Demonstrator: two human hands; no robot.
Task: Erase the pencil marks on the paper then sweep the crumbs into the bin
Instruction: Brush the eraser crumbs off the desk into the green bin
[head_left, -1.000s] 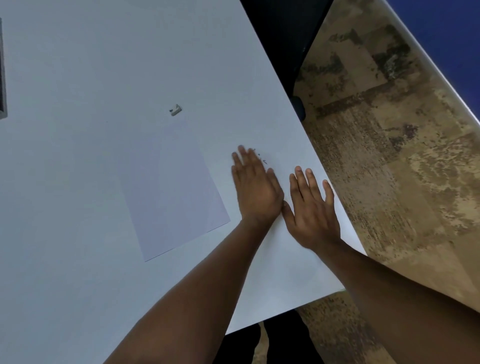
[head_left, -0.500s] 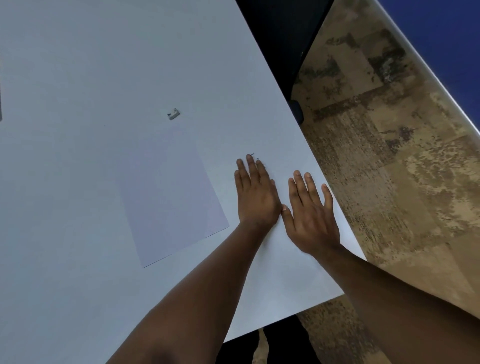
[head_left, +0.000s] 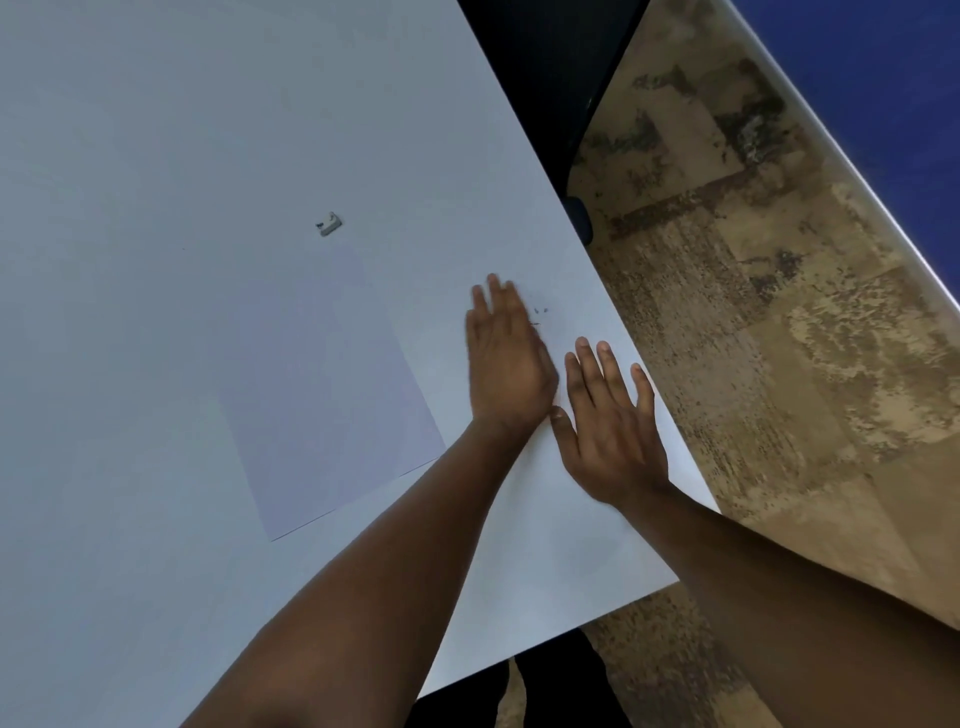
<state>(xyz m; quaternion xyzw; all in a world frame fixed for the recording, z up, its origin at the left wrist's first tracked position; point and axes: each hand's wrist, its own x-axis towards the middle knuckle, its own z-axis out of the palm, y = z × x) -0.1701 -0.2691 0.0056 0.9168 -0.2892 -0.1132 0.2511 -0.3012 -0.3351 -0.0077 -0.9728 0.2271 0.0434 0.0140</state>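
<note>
The paper (head_left: 332, 395) lies flat on the white worktop (head_left: 156, 130). It is a long shape, and its long side runs from the top left down to the bottom right, so it sits a bit slanted to the worktop's edge. One short end is near the person, and the other short end points away, toward a small grey eraser (head_left: 329, 224) that lies just past it. The eraser is a short block, tipped up to the right.

The left hand (head_left: 506, 371) is flat on the worktop, just right of the paper. Its fingers are straight and close together and point away from the person. It looks blurry. Its grip is wide and holds nothing. A few tiny dark crumbs (head_left: 540, 312) lie just right of its fingertips (head_left: 493, 291), on the bare worktop, near the right edge.

The right hand (head_left: 610, 426) lies flat beside the left one, nearer the right edge of the worktop. Its fingers are spread a little and point away too. Its grip is wide and holds nothing. Its thumb (head_left: 561, 423) is right by the heel of the left hand.

Brown patchy floor (head_left: 753, 364) shows past the worktop on the right. No bin can be seen
</note>
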